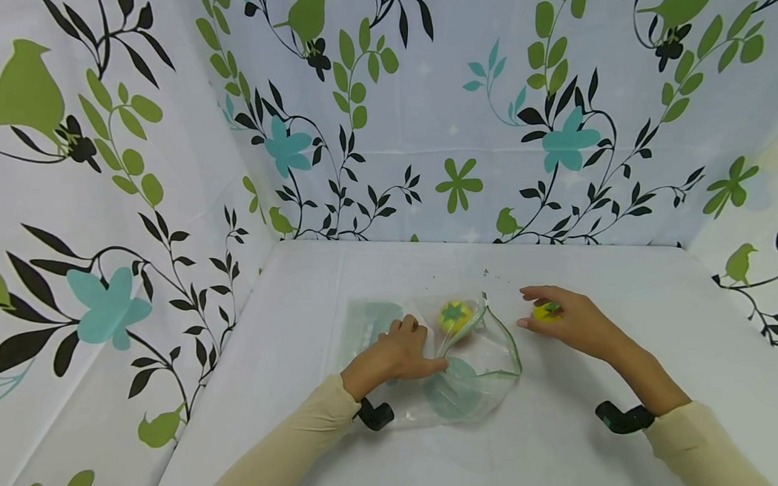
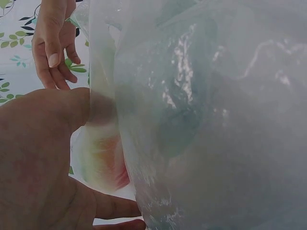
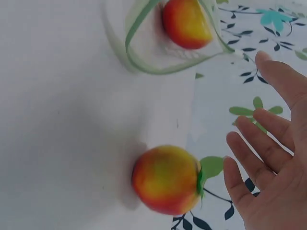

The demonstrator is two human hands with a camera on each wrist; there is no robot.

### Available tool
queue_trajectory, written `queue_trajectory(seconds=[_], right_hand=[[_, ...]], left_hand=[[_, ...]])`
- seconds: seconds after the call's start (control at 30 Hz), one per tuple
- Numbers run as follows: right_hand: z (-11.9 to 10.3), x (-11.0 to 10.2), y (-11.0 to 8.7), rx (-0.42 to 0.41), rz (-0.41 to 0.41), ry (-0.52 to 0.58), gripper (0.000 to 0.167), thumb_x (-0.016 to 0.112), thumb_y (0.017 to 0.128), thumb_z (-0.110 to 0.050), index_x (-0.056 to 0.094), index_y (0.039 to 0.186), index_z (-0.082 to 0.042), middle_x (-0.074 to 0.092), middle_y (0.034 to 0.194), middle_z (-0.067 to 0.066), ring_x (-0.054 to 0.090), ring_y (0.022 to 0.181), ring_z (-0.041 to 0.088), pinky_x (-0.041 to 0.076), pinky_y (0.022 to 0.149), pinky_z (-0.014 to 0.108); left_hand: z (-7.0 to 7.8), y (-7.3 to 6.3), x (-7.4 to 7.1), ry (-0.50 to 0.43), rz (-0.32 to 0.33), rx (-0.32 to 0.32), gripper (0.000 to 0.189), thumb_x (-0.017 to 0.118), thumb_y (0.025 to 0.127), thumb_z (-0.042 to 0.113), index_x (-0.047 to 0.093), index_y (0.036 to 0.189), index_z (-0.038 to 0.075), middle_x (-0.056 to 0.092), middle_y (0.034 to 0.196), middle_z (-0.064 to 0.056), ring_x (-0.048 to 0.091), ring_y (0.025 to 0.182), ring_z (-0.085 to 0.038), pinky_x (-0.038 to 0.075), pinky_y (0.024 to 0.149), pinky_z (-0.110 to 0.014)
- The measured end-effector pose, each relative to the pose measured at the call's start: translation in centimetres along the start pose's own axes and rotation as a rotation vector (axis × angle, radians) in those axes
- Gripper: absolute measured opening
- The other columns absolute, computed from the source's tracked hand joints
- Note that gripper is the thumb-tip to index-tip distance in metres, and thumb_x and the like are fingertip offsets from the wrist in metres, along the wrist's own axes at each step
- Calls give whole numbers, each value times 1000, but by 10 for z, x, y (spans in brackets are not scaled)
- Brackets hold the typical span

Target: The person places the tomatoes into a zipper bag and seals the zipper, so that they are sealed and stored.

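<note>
A clear zip bag [image 1: 486, 405] with a green-edged mouth and pale green patches lies on the table. My left hand [image 1: 396, 351] holds its near-left part, thumb stretched toward the mouth; in the left wrist view the thumb shows through the bag's plastic [image 2: 216, 143]. Inside the bag sits a red-and-yellow fruit with a green star-shaped top, like a tomato [image 1: 454, 316]. Outside it, to the right, lies a second such tomato [image 3: 165, 179]. My right hand [image 1: 574, 321] is spread around this one, its fingers apart from the fruit in the right wrist view.
The white table [image 1: 627, 287] meets a leaf-and-bird patterned cloth [image 1: 396, 124] at the back and sides. Black wrist cameras [image 1: 622, 418] sit on both wrists. Small dark specks mark the tabletop behind the bag.
</note>
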State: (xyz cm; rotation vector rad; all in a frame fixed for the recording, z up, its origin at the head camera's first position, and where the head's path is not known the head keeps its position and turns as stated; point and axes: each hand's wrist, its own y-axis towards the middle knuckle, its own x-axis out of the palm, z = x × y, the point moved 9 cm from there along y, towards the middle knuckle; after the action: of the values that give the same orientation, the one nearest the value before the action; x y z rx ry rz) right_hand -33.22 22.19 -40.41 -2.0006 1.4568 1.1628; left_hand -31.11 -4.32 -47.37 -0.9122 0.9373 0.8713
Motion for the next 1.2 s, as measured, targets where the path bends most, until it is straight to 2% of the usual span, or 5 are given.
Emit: queue_trajectory(seconds=[0.27,0.57,0.87,1.2], right_hand=[[25,-12,0,65,-11,-32,73,80,94,-43,53,153,-9,52,154,24,47,140,49,41,107,75],[56,-16,-1,118,-70,-94,87,82,92,-44,43,159,-6,41,160,30,35,145,57,33,108,79],[81,-14,-7,151,-106,-96,91,84,91,-42,39,159,0,42,157,33,41,139,56,39,105,77],[90,-10,-13,143,-141,-47,86,81,93,-38,40,157,2,49,152,33,46,135,56,45,101,75]], left_hand=[[1,-1,-1,1,-2,0,79,58,95,66,56,148,7,44,152,-12,43,135,-32,44,108,-58],[0,0,1,-2,-1,0,79,58,94,65,57,147,7,44,151,-12,43,135,-32,43,108,-58],[1,-1,0,4,-1,0,77,58,96,65,57,147,7,43,153,-12,43,135,-32,44,107,-58],[0,-1,0,6,-8,-1,78,58,95,65,57,147,7,43,151,-12,43,133,-31,44,106,-57]])
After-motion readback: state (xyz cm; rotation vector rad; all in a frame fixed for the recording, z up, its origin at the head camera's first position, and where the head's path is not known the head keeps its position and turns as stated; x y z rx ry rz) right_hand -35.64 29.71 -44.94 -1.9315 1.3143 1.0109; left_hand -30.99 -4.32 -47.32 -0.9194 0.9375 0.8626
